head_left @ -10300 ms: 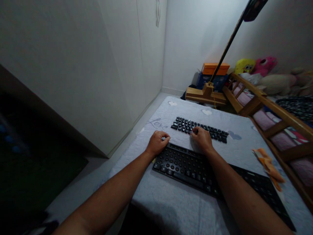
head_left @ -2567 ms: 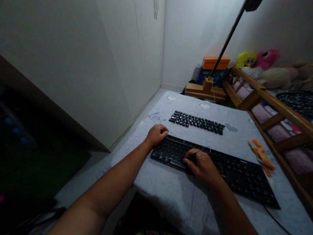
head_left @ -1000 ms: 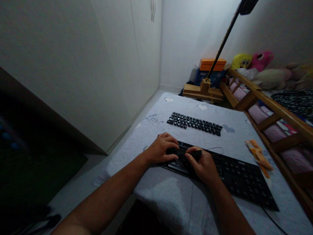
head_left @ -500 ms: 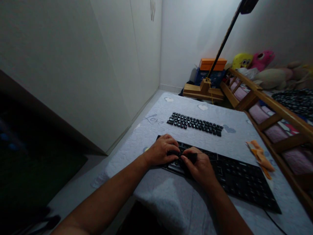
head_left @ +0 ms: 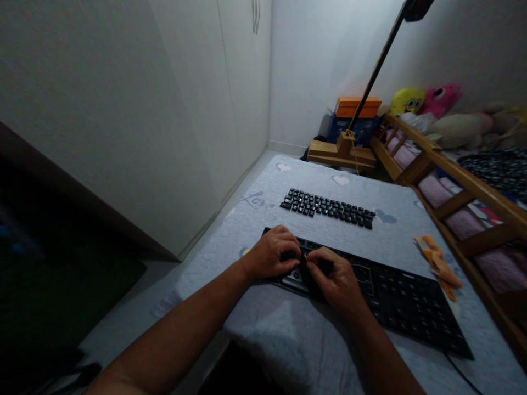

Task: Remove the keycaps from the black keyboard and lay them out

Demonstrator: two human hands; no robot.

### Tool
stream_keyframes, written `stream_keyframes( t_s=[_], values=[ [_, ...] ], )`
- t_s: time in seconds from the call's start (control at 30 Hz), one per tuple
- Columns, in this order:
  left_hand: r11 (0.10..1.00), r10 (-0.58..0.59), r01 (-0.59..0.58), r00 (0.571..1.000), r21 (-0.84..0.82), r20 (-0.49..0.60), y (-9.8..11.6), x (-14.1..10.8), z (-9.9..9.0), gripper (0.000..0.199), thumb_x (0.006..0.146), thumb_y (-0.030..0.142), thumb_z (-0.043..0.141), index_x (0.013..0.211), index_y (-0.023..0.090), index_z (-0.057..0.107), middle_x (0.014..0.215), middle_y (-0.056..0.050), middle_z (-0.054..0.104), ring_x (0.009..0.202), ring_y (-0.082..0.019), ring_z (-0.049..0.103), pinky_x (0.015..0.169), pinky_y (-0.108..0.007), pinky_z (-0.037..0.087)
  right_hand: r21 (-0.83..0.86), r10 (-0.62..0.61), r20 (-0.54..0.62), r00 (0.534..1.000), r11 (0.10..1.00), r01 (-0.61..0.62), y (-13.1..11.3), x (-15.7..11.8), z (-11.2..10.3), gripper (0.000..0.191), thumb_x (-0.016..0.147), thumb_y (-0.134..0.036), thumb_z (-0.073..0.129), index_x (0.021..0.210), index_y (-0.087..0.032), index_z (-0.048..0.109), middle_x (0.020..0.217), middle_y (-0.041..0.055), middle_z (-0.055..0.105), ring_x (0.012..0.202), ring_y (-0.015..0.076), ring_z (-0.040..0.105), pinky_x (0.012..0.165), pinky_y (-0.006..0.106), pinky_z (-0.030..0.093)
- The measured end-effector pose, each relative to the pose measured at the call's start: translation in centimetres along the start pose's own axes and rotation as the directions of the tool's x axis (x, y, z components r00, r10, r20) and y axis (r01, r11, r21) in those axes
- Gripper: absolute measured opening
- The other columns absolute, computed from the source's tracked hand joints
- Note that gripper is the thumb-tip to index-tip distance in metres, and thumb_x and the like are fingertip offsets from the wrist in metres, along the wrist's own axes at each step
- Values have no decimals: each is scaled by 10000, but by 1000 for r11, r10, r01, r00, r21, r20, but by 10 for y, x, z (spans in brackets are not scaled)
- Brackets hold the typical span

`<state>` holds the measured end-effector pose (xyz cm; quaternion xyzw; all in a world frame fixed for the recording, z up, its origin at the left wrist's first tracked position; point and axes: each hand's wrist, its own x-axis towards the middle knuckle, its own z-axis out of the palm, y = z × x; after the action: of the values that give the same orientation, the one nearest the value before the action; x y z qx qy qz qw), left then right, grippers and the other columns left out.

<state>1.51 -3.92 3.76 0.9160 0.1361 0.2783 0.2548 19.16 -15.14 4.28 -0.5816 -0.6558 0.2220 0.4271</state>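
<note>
A black keyboard (head_left: 411, 307) lies on the cloth-covered surface, its left part stripped of some keycaps. My left hand (head_left: 274, 252) is curled over its left end, thumb and fingers gripping it. Close beside, my right hand (head_left: 335, 280) is closed with thumb and fingers pinched around a small dark tool (head_left: 326, 267); a bright tip shows at the keys, but its exact kind is too dark to tell. Beyond the keyboard, loose black keycaps (head_left: 325, 207) lie in ordered rows.
An orange cloth-like item (head_left: 440, 263) lies right of the keyboard. A cable (head_left: 463, 374) runs off its near right end. A wooden bed rail (head_left: 465, 181) borders the right side, a white wardrobe (head_left: 197, 109) the left. At the back stands a wooden-based pole (head_left: 376, 71).
My right hand has shifted slightly and the tool in it is turned a little, its bright tip now showing. My left hand stays put.
</note>
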Motion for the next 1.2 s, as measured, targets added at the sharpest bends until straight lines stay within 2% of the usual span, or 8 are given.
stream_keyframes(
  t_s=[0.3,0.57,0.77,0.9,1.07,1.13,1.2],
  values=[
    [999,-13,13,1000,37,4,1,-1,0,206,811,358,682,946,203,673,916,-60,682,937,-221,548,907,-362,422,7,28,5,1000,1000,-28,0,-1,1,99,876,-224,567,857,-197,660,837,43,680,791,181,628,738,286,483],
    [994,39,-35,999,103,-35,2,-1,2,113,815,265,651,895,196,692,863,-43,693,877,-203,550,857,-348,441,-4,30,-17,999,1000,-30,-4,0,1,94,848,-244,601,862,-192,679,785,29,682,736,174,636,700,280,490],
    [990,85,-76,994,123,-72,1,-1,4,109,780,252,658,855,176,682,802,-44,677,820,-196,550,815,-341,454,3,11,-50,999,1000,-11,-4,-3,1,139,885,-253,568,866,-190,690,834,35,709,788,180,657,736,287,485],
    [991,82,-70,992,114,-99,2,0,2,95,782,255,655,830,173,664,792,-47,673,808,-194,541,799,-337,457,-18,5,-108,994,1000,-7,-2,-3,1,142,890,-259,571,843,-188,684,806,27,686,765,174,640,722,285,471],
    [997,76,-69,983,48,-166,5,0,-1,104,803,257,664,853,166,662,815,-47,687,819,-186,547,817,-338,455,-68,31,-175,984,997,-43,2,-5,-3,307,958,-312,478,758,-197,680,785,21,558,758,163,575,698,286,448],
    [997,68,-63,982,33,-178,6,1,-1,104,801,251,672,858,164,667,824,-51,692,825,-186,551,822,-340,455,-125,-16,-205,979,992,-10,3,-5,-4,275,967,-285,455,871,-200,699,887,37,551,854,175,575,763,297,457],
    [998,59,-56,982,23,-180,7,1,-1,110,805,254,674,867,164,674,836,-58,694,839,-191,554,829,-344,455,-173,-81,-199,977,984,47,3,-5,-2,260,968,-238,438,1060,-200,678,994,57,554,941,184,576,828,306,464]
  ],
)
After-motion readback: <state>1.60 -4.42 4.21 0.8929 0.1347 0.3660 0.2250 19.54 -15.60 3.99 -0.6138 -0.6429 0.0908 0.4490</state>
